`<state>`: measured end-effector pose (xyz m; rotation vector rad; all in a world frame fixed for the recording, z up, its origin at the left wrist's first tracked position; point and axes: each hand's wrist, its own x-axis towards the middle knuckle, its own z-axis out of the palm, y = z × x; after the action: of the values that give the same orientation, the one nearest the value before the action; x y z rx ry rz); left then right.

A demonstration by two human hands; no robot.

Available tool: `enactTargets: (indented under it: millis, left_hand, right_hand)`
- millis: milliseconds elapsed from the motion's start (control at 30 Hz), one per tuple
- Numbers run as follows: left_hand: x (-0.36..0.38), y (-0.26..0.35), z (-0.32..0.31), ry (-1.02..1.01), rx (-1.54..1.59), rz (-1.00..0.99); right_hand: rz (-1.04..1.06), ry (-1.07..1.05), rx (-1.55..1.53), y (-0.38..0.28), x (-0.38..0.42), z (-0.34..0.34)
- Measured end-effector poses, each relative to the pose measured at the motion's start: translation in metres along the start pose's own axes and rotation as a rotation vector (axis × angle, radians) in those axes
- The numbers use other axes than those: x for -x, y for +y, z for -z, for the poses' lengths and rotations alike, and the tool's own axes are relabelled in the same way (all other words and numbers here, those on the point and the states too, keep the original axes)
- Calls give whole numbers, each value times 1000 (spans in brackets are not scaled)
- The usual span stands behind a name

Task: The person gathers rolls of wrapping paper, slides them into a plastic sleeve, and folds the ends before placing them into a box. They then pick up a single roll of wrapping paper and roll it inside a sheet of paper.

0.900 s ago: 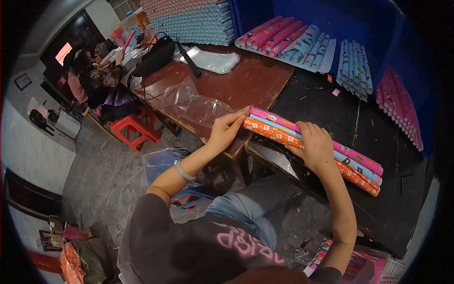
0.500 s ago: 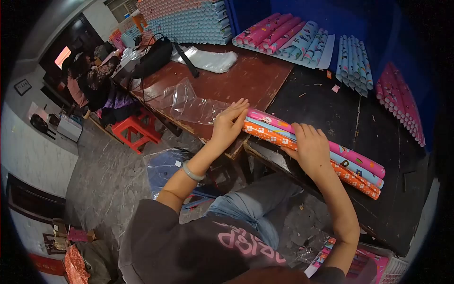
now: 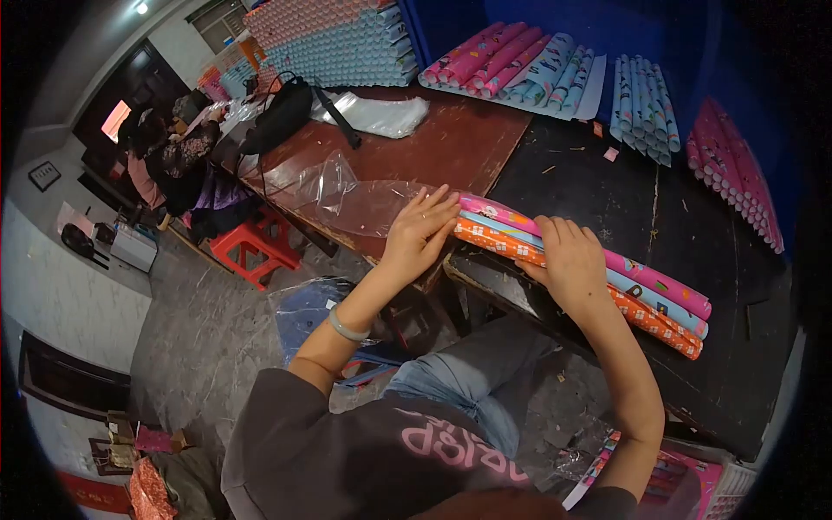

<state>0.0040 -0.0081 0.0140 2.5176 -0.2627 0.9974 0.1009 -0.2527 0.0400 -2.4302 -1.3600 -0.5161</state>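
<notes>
Three rolls of wrapping paper lie side by side at the black table's near edge: a pink roll (image 3: 660, 285), a light blue roll (image 3: 650, 302) and an orange roll (image 3: 646, 324) with white gift prints. My right hand (image 3: 572, 260) grips the bundle near its middle, fingers over the top and thumb on the near side. At the left ends of the rolls, my left hand (image 3: 422, 232) lies with its fingers stretched out and its palm against them. A clear plastic sleeve (image 3: 351, 195) spreads leftward from beside my left hand across the brown table.
More pink rolls (image 3: 490, 61), blue rolls (image 3: 643, 108) and a pink stack (image 3: 732, 178) line the back. A clear bag pile (image 3: 381, 115) and black bag (image 3: 282, 117) lie on the brown table (image 3: 459, 130). Another person (image 3: 178, 160) sits far left near a red stool (image 3: 256, 251).
The view has shifted slightly. My left hand's fingers are spread a little more at the roll ends; my right hand keeps its hold on the bundle.
</notes>
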Motion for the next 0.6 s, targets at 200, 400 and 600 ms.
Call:
enactTargets:
  millis: [200,400,600]
  left_hand:
    - [-4,11,-11,16,-52,-59]
    - [-8,11,-6,-8,-221,-87]
    - [-8,20,-3,-256,-218,-131]
  right_hand:
    - [2,-1,-26,-1,1,1]
    - [10,17,-25,-2,2,2]
    - [9,-19,-22,-1,3,-1]
